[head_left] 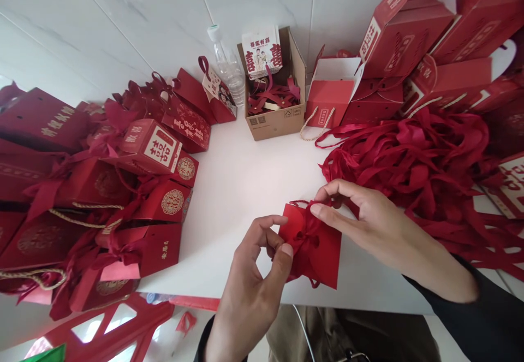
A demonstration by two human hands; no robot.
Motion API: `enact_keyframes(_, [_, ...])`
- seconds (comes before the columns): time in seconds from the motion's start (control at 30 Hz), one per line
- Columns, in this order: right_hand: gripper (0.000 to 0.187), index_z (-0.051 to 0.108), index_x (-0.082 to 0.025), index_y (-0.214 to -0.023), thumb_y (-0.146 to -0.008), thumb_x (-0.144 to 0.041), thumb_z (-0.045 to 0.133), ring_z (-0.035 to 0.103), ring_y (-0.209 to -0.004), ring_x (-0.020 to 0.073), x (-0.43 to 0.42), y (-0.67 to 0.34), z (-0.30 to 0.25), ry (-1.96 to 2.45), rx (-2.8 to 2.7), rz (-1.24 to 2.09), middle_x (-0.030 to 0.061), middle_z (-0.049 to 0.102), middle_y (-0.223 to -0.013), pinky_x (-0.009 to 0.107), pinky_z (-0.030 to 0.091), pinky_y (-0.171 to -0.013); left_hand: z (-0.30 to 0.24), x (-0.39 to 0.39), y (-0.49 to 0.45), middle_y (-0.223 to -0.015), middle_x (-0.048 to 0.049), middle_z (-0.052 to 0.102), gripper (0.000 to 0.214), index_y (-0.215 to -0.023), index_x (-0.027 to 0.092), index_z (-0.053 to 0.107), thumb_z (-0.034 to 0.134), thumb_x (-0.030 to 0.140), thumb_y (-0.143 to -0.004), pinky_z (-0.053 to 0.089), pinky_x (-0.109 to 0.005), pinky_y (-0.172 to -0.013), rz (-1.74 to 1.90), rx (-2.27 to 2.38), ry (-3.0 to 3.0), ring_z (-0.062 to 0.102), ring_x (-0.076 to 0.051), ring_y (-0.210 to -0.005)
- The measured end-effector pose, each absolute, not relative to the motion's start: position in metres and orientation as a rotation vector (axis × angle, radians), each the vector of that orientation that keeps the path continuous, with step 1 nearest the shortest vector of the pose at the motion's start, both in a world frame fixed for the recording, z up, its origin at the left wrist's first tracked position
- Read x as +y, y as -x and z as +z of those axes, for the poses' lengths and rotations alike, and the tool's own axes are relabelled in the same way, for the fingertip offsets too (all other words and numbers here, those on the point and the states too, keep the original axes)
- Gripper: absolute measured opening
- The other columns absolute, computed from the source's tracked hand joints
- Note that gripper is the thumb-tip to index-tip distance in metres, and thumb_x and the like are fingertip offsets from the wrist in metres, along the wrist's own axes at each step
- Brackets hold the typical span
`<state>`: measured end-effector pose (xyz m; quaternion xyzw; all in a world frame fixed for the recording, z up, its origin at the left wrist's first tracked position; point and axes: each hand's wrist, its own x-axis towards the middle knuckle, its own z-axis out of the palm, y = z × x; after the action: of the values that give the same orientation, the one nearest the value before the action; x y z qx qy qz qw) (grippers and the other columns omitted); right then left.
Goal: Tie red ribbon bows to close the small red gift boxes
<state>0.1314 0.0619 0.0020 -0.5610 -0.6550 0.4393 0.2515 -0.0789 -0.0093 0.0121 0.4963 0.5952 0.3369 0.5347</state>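
Note:
A small red gift box (327,258) stands near the front edge of the white table (254,176). Dark red ribbon (307,236) is gathered in a bow or knot on top of it. My right hand (356,214) pinches a loop of this ribbon between thumb and fingers at the box's upper side. At the left side of the box is my left hand (262,269), its thumb and fingers curled close together on the ribbon's other side; its fingertips partly hide what they grip. A large heap of loose red ribbons (409,165) lies just beyond my right hand.
Finished-looking red boxes (159,198) are stacked along the left. More red boxes (409,34) pile up at the back right. A cardboard box (274,127) with ribbon scraps and a plastic bottle (229,67) stand against the tiled wall. Below left is a red plastic stool (139,318).

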Motion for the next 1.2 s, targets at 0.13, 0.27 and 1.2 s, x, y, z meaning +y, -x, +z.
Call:
enact_keyframes(0.13, [0.029,0.066,-0.028,-0.097,-0.100,-0.056,0.057,0.051,-0.060,0.0148,0.063,-0.128,0.005,1.477,-1.749,1.294,-0.0034,0.069,-0.084,0.031,0.042,-0.058,0.010,-0.010,0.081,-0.082,0.0023,0.058,0.022,-0.126,0.030,0.058,0.053,0.039,-0.106,0.051,-0.027,-0.072,0.785,1.431,-1.213,0.056,-0.015,-0.078])
enact_keyframes(0.27, [0.018,0.068,-0.030,-0.099,-0.101,-0.046,0.060,0.060,-0.077,0.0159,0.061,-0.128,0.006,1.367,-1.721,1.264,-0.0038,0.069,-0.091,0.029,0.047,-0.072,0.009,-0.005,0.079,-0.083,0.0007,0.061,0.024,-0.125,0.030,0.060,0.050,0.041,-0.106,0.050,-0.033,-0.077,0.763,1.533,-1.306,0.058,-0.018,-0.082])
enact_keyframes(1.2, [0.027,0.066,-0.029,-0.096,-0.097,-0.056,0.061,0.067,-0.077,0.0204,0.060,-0.126,0.005,1.460,-1.646,1.358,-0.0025,0.072,-0.090,0.035,0.047,-0.065,0.026,-0.025,0.085,-0.079,-0.0024,0.057,0.034,-0.084,0.026,0.065,0.060,0.057,-0.097,0.033,-0.030,-0.057,0.746,1.850,-1.237,0.049,-0.020,-0.075])
